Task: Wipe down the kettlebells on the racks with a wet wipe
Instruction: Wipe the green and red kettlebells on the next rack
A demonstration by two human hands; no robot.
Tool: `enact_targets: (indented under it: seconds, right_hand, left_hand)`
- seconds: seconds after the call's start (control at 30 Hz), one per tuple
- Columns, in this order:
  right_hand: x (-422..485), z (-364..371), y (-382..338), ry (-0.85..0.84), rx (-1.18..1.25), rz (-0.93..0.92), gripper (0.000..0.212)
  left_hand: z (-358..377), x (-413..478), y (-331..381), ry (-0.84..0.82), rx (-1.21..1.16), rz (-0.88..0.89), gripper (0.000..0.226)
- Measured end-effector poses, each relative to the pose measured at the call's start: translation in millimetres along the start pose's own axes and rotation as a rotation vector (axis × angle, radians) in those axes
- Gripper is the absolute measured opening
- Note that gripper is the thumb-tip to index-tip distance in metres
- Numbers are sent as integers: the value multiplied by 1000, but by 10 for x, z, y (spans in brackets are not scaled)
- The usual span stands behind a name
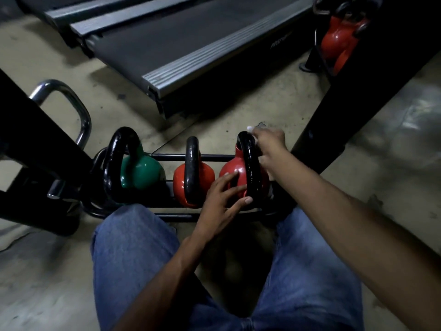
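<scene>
One red kettlebell [235,174] | left hand [220,200] flat on its body | right hand [270,146] pinching wipe [250,128] at handle

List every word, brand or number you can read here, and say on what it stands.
treadmill: a pale brand mark on its side, too blurred to read.
kettlebells and rack: no text shows.
Nothing else readable.

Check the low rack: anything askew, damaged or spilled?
Nothing stands out. The green kettlebell, the middle red kettlebell and the rightmost red kettlebell sit in a row on the low rack; the left hand rests on the rightmost one while the right hand holds a white wipe at its handle.
</scene>
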State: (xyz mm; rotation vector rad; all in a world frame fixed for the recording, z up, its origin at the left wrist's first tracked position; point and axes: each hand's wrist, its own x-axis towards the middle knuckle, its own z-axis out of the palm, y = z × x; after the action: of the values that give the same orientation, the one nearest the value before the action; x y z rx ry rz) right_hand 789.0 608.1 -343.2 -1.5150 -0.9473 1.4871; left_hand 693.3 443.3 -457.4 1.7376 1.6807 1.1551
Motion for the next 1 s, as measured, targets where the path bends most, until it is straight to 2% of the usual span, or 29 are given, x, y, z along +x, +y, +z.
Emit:
enact_targets:
  seconds: [0.13, 0.3, 0.43, 0.53, 0.6, 0.7, 0.87, 0.93, 1.0]
  right_hand:
    - [267, 102, -182, -182, -574, -154, 18]
    - [369, 253, -404, -414, -1019, -231, 14]
    - [191, 296, -503, -441, -1385, -569, 17]
    - [-42, 205, -477, -486, -1513, -803, 16]
    - [-221, 94, -404, -459, -1613, -984, 14]
    - [-514, -152, -191, -396, -1645, -1245, 14]
    - [-924, -615, 414, -335, -1495, -1565, 9]
    - [-980, -755, 639, -237, -1376, -1630, 8]
    - [-1008, -847, 823, -133, -1238, -1580, 10]
  left_hand:
    - [-16, 2, 13, -24, -6, -20, 50]
    - [-32, -10, 5, -50, -10, -30, 52]
    - [-30, 4, 15, -42, -1, -21, 52]
    - [-22, 9, 2, -32, 12, -9, 54]
    - [-12, 2, -7, -27, 14, -9, 56]
    - [8, -5, -10, -16, 10, 10, 56]
    - [-23, -4, -22, -52, 35, 60, 49]
    - [-33, -13, -46, -69, 32, 58, 48]
    - [-28, -27, -63, -85, 38, 37, 50]
